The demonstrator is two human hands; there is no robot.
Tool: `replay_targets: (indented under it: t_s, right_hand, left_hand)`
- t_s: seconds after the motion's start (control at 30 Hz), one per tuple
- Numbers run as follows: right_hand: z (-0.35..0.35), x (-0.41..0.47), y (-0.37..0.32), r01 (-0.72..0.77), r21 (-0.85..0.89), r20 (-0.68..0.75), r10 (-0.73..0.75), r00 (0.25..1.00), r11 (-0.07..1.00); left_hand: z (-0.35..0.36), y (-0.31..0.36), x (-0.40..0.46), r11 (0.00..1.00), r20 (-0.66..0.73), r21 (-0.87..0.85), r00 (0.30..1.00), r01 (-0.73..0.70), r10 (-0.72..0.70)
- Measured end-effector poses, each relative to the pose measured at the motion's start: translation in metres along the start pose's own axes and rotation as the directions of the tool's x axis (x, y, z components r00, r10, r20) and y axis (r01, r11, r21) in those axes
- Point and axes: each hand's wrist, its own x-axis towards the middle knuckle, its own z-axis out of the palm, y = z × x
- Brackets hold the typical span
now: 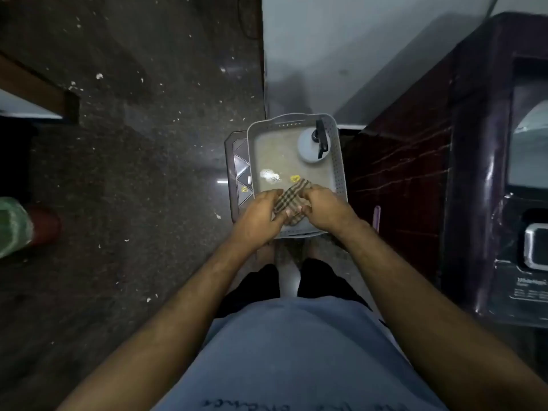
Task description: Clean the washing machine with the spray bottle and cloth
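Observation:
A brown checked cloth (292, 193) is bunched between both hands above the near end of a grey perforated basket (340, 173). My left hand (261, 212) grips its left part and my right hand (321, 207) grips its right part, fingers curled into the fabric. A white spray bottle (308, 143) with a black trigger head stands upright in the far right corner of the basket. The dark maroon washing machine (480, 161) fills the right side, with its control panel (530, 256) near the right edge.
The basket sits on a dark patterned stool (237, 173) on the speckled dark floor (133, 143). A green and red object (23, 226) lies at the left edge. A wooden frame (35, 90) juts in at upper left. A pale wall (341, 54) rises behind.

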Motion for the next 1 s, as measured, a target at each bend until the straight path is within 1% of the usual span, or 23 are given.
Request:
replay_targets:
  t_s: [0.07, 0.17, 0.2, 0.33, 0.4, 0.5, 0.6, 0.7, 0.8, 0.87, 0.93, 1.0]
  right_hand:
    - [0.001, 0.01, 0.0, 0.009, -0.002, 0.03, -0.009, 1.0, 1.0]
    - [0.008, 0.032, 0.001, 0.056, -0.062, 0.117, -0.049, 0.992, 0.996]
    - [0.008, 0.04, 0.002, 0.077, -0.09, 0.135, -0.065, 0.989, 0.993]
    - [0.015, 0.075, 0.009, 0.22, -0.285, 0.161, -0.179, 0.971, 0.933]
    - [0.025, 0.09, 0.011, 0.283, -0.325, 0.184, -0.233, 0.955, 0.902]
    - [0.041, 0.109, 0.014, 0.327, -0.364, 0.216, -0.263, 0.94, 0.872]
    - [0.053, 0.114, 0.017, 0.328, -0.376, 0.27, -0.236, 0.934, 0.867]
    - [0.063, 0.109, 0.019, 0.28, -0.413, 0.221, -0.203, 0.954, 0.867]
    - [0.066, 0.101, 0.024, 0.239, -0.465, 0.148, -0.192, 0.97, 0.852]
    - [0.064, 0.096, 0.026, 0.22, -0.488, 0.122, -0.183, 0.975, 0.845]
    - [0.059, 0.091, 0.025, 0.215, -0.485, 0.121, -0.178, 0.977, 0.848]
    - [0.052, 0.087, 0.025, 0.189, -0.407, 0.14, -0.143, 0.98, 0.894]
  left_hand:
    - [0.009, -0.001, 0.008, 0.985, -0.002, -0.154, 0.997, 0.076, -0.078]
    - [0.031, -0.014, 0.02, 0.903, -0.003, -0.349, 0.963, 0.25, -0.268]
    - [0.038, -0.016, 0.023, 0.875, -0.007, -0.387, 0.948, 0.291, -0.318]
    - [0.058, -0.028, 0.034, 0.819, -0.029, -0.45, 0.911, 0.355, -0.411]
    - [0.068, -0.034, 0.042, 0.791, -0.049, -0.474, 0.885, 0.387, -0.463]
    - [0.081, -0.036, 0.052, 0.748, -0.041, -0.514, 0.859, 0.42, -0.51]
    - [0.093, -0.035, 0.054, 0.722, -0.019, -0.56, 0.865, 0.407, -0.502]
    - [0.101, -0.04, 0.054, 0.709, -0.003, -0.564, 0.858, 0.422, -0.513]
    - [0.111, -0.042, 0.053, 0.645, 0.077, -0.583, 0.824, 0.494, -0.562]
    - [0.123, -0.044, 0.053, 0.629, 0.127, -0.572, 0.815, 0.526, -0.565]
    - [0.132, -0.045, 0.053, 0.619, 0.137, -0.581, 0.813, 0.529, -0.566]
    - [0.134, -0.041, 0.055, 0.6, 0.131, -0.615, 0.816, 0.512, -0.563]
